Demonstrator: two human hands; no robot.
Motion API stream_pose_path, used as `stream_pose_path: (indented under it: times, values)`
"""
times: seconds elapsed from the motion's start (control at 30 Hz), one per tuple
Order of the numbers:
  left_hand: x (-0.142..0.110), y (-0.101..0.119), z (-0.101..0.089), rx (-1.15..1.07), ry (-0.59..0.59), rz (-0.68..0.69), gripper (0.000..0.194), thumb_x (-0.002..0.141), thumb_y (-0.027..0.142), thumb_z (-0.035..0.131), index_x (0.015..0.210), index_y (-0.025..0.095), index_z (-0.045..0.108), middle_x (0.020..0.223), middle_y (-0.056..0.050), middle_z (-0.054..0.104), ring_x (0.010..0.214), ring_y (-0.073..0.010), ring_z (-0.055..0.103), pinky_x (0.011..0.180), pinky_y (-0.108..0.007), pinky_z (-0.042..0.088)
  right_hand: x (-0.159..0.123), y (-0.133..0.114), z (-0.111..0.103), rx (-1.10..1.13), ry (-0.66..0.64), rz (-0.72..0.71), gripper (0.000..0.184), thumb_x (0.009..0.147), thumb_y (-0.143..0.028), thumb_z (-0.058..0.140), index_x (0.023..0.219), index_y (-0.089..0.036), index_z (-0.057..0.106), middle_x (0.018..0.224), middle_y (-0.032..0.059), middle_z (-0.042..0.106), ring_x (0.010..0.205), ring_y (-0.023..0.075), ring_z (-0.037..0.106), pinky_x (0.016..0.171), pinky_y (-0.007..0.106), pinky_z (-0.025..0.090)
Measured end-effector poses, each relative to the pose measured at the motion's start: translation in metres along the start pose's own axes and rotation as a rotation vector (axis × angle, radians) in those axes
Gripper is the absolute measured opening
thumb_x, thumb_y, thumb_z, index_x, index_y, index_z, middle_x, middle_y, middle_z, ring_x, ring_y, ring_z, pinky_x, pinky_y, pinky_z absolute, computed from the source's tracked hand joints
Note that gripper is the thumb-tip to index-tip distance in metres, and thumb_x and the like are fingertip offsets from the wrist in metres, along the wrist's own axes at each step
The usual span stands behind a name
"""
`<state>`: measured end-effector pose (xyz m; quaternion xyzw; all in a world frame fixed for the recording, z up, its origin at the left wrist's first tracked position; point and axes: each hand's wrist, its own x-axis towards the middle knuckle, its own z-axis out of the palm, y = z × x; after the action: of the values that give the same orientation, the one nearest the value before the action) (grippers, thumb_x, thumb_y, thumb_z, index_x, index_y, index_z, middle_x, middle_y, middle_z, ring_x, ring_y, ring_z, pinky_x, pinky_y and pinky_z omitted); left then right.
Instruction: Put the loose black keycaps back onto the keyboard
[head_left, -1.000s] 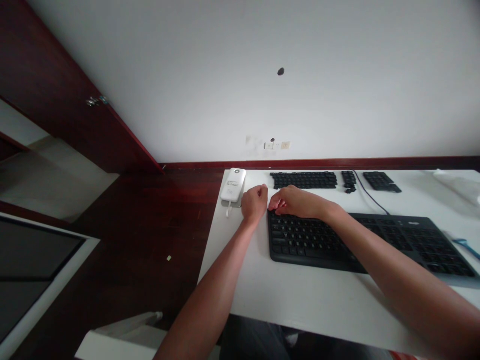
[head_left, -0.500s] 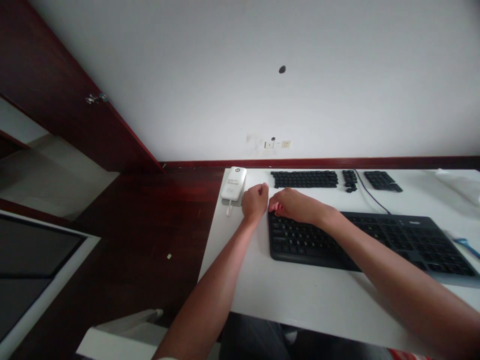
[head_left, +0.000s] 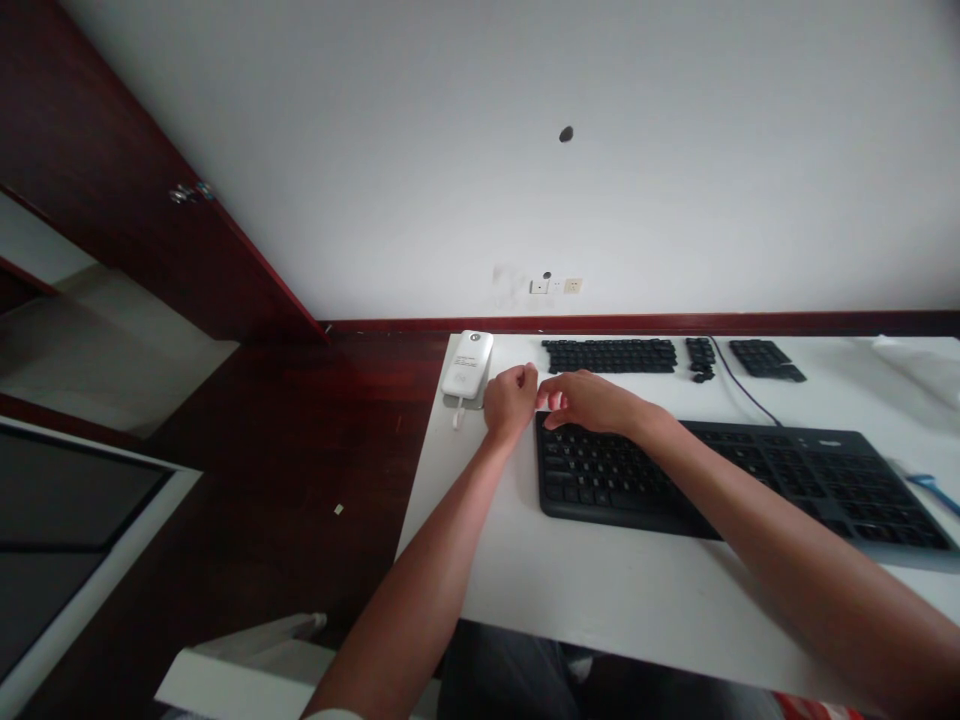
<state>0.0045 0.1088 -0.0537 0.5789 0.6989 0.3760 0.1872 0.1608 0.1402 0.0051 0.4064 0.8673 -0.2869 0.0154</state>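
Note:
A black keyboard (head_left: pixel 750 480) lies on the white table (head_left: pixel 600 590). My left hand (head_left: pixel 510 400) is curled into a fist just beyond the keyboard's top left corner, and I cannot make out anything in it. My right hand (head_left: pixel 589 400) reaches across to the same corner, fingers bent and pinched together over the top left keys, close to my left hand. What the fingertips hold, if anything, is too small to see.
Rows of loose black keycaps (head_left: pixel 609 355) lie at the back of the table, with smaller groups (head_left: pixel 765 360) to the right. A white power bank (head_left: pixel 467 366) sits at the back left corner. A blue tool (head_left: pixel 934 490) lies at the right edge. The keyboard's cable (head_left: pixel 735 395) runs back.
My right hand has lifted slightly and its fingers have shifted nearer my left fist. My left hand has stayed in place.

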Motion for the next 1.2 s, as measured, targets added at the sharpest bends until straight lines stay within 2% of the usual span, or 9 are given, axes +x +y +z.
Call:
stream_pose_path:
  times: [0.07,0.2,0.33,0.77,1.0,1.1,1.2]
  values:
    - [0.000,0.001,-0.001,0.014,0.007,0.002,0.052,0.106,0.045,0.041,0.066,0.021,0.064,0.067,-0.004,0.068,0.059,-0.0169,0.049,0.060,-0.032,0.022,0.004,0.005,-0.001,0.013,-0.058,0.019,0.026,0.082,-0.033,0.078,0.105,-0.022,0.078,0.102,0.0055,0.080,0.093,0.0251,0.074,0.083,0.032,0.052]
    - [0.000,0.001,0.000,0.040,0.021,0.013,0.050,0.105,0.044,0.042,0.068,0.021,0.066,0.071,-0.005,0.070,0.061,-0.0173,0.051,0.061,-0.032,0.022,0.012,0.010,-0.003,0.070,-0.159,-0.028,0.022,0.084,-0.033,0.074,0.101,-0.020,0.080,0.104,0.0065,0.081,0.102,0.0268,0.075,0.087,0.031,0.052]
    - [-0.001,0.000,0.001,0.041,0.009,0.013,0.051,0.106,0.046,0.041,0.068,0.021,0.065,0.069,-0.005,0.069,0.061,-0.0171,0.050,0.061,-0.032,0.022,0.017,0.008,-0.006,0.047,-0.213,-0.024,0.024,0.083,-0.031,0.073,0.103,-0.018,0.081,0.104,0.0079,0.081,0.099,0.0267,0.075,0.086,0.031,0.052]
    - [0.001,-0.001,0.002,0.015,0.012,0.035,0.050,0.103,0.046,0.042,0.062,0.020,0.052,0.062,0.000,0.057,0.061,-0.0151,0.043,0.060,-0.030,0.021,0.017,-0.004,-0.008,-0.102,-0.165,0.012,0.021,0.083,-0.026,0.077,0.102,-0.019,0.081,0.102,0.0083,0.081,0.097,0.0283,0.075,0.082,0.032,0.051]
    - [0.002,-0.004,0.005,-0.016,0.036,0.070,0.049,0.103,0.046,0.043,0.061,0.021,0.046,0.059,0.002,0.049,0.059,-0.0142,0.041,0.060,-0.030,0.024,0.012,0.003,-0.009,-0.078,-0.150,-0.083,0.022,0.086,-0.026,0.075,0.106,-0.020,0.081,0.104,0.0063,0.081,0.099,0.0253,0.074,0.083,0.029,0.049]
    - [0.004,-0.006,0.007,-0.030,0.058,0.080,0.050,0.102,0.046,0.045,0.059,0.021,0.044,0.057,0.002,0.044,0.058,-0.0137,0.039,0.060,-0.031,0.023,0.011,0.005,-0.010,-0.107,-0.165,-0.144,0.019,0.091,-0.029,0.068,0.098,-0.018,0.081,0.098,0.0072,0.080,0.094,0.0256,0.074,0.079,0.031,0.048]
    - [0.005,-0.008,0.008,-0.042,0.073,0.102,0.050,0.101,0.046,0.046,0.058,0.020,0.042,0.055,0.003,0.040,0.057,-0.0132,0.037,0.059,-0.031,0.021,0.013,0.006,-0.009,-0.119,-0.179,-0.150,0.024,0.094,-0.033,0.064,0.095,-0.017,0.082,0.097,0.0080,0.080,0.090,0.0257,0.073,0.076,0.032,0.048]
